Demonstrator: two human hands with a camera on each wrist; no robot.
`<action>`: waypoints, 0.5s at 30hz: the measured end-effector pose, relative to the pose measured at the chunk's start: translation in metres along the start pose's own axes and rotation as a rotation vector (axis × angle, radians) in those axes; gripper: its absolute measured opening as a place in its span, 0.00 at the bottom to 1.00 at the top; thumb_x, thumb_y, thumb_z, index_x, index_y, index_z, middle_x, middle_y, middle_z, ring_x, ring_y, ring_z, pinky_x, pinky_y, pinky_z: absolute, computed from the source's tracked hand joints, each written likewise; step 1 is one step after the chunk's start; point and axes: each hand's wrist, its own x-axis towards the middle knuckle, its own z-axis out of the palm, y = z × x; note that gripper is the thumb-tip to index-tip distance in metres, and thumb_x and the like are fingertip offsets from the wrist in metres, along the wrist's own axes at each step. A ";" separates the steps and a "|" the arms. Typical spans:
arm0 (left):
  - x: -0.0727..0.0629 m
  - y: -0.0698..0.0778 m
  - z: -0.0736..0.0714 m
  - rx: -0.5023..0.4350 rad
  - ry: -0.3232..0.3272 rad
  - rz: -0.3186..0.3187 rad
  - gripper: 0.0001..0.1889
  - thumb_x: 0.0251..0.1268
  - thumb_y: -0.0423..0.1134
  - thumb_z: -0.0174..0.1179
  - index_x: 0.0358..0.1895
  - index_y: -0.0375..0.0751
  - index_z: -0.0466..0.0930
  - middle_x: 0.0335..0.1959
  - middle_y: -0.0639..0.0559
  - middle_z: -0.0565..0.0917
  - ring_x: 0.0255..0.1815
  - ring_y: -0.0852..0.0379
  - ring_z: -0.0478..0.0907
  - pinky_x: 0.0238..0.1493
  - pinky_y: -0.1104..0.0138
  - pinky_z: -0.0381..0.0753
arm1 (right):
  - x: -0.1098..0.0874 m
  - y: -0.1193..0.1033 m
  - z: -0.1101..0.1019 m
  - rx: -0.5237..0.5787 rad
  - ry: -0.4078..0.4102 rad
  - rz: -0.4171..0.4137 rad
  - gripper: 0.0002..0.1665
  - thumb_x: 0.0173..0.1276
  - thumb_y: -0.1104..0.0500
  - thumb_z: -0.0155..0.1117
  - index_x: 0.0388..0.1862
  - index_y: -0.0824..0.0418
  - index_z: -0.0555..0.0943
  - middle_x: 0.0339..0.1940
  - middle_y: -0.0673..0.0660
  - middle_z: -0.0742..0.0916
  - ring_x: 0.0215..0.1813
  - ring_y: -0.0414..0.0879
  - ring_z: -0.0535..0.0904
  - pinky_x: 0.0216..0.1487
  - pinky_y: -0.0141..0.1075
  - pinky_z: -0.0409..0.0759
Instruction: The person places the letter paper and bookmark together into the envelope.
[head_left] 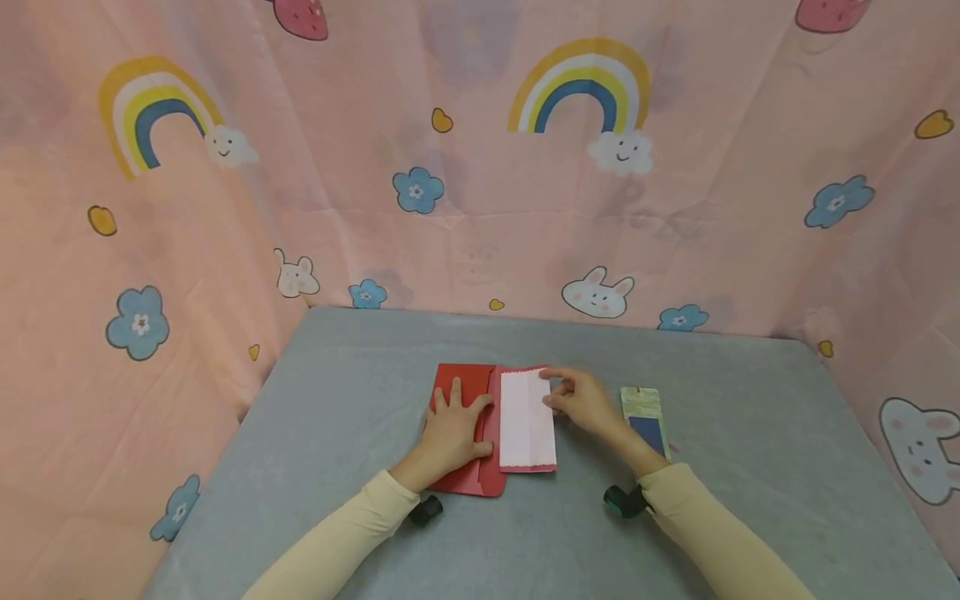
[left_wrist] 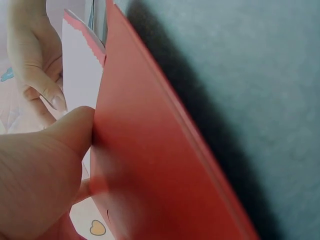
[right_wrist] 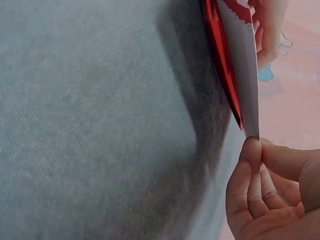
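Observation:
A red paper envelope (head_left: 467, 375) lies on the grey table, with a lighter red flap along its right side. My left hand (head_left: 448, 433) rests on it with fingers spread; the left wrist view shows the thumb along the edge of the red paper (left_wrist: 145, 135). Over the envelope's right side sits a white card (head_left: 527, 421) with ragged red borders at top and bottom. My right hand (head_left: 587, 402) pinches the card's right edge between thumb and fingers, seen closely in the right wrist view, where the card (right_wrist: 245, 75) stands tilted off the table.
Right of the hands, a small yellow-green packet (head_left: 641, 402) with a dark blue panel lies on the grey table (head_left: 360, 400), partly hidden by the right forearm. A pink patterned curtain (head_left: 480, 242) hangs behind and beside the table.

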 end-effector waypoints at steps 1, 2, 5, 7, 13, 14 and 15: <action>0.000 0.000 0.000 0.004 -0.001 0.000 0.38 0.54 0.52 0.69 0.71 0.57 0.67 0.77 0.28 0.55 0.73 0.20 0.55 0.62 0.31 0.67 | 0.000 0.000 0.000 0.004 -0.003 -0.006 0.24 0.66 0.65 0.66 0.61 0.63 0.79 0.27 0.58 0.85 0.27 0.44 0.76 0.30 0.33 0.76; 0.000 0.000 0.000 0.007 0.002 0.002 0.38 0.54 0.52 0.69 0.70 0.56 0.67 0.77 0.28 0.56 0.73 0.20 0.56 0.61 0.31 0.67 | 0.001 0.000 0.001 0.007 -0.004 -0.008 0.24 0.66 0.65 0.66 0.61 0.63 0.79 0.27 0.58 0.85 0.27 0.44 0.76 0.29 0.33 0.76; 0.000 0.001 0.001 0.020 0.008 0.006 0.37 0.55 0.53 0.69 0.70 0.56 0.68 0.76 0.28 0.57 0.72 0.20 0.56 0.61 0.31 0.68 | 0.002 0.001 0.003 0.010 0.000 -0.023 0.23 0.65 0.65 0.67 0.60 0.64 0.79 0.27 0.58 0.85 0.26 0.43 0.77 0.28 0.34 0.76; 0.000 0.001 0.001 0.022 0.014 0.007 0.36 0.56 0.53 0.68 0.70 0.55 0.68 0.76 0.27 0.57 0.72 0.20 0.56 0.60 0.31 0.68 | 0.003 0.002 0.005 0.009 0.005 -0.025 0.23 0.65 0.66 0.67 0.60 0.64 0.79 0.27 0.58 0.85 0.26 0.43 0.77 0.27 0.33 0.75; 0.000 0.001 0.003 0.019 0.031 0.000 0.31 0.63 0.54 0.63 0.70 0.57 0.69 0.76 0.28 0.58 0.72 0.20 0.57 0.61 0.31 0.68 | 0.005 0.001 0.008 0.005 0.014 -0.026 0.24 0.63 0.66 0.68 0.59 0.65 0.80 0.26 0.58 0.85 0.24 0.42 0.75 0.24 0.33 0.74; 0.000 0.001 0.003 0.016 0.034 -0.002 0.30 0.64 0.54 0.62 0.70 0.57 0.69 0.76 0.28 0.58 0.72 0.20 0.57 0.61 0.31 0.67 | 0.005 0.001 0.008 0.005 0.013 -0.032 0.24 0.63 0.66 0.67 0.59 0.66 0.80 0.26 0.58 0.85 0.24 0.41 0.75 0.24 0.33 0.74; 0.000 0.001 0.003 0.014 0.038 -0.004 0.30 0.65 0.53 0.61 0.70 0.57 0.69 0.76 0.28 0.58 0.72 0.20 0.57 0.62 0.31 0.67 | 0.005 0.001 0.009 0.009 0.014 -0.035 0.24 0.63 0.67 0.67 0.59 0.67 0.80 0.26 0.59 0.85 0.24 0.41 0.75 0.23 0.33 0.74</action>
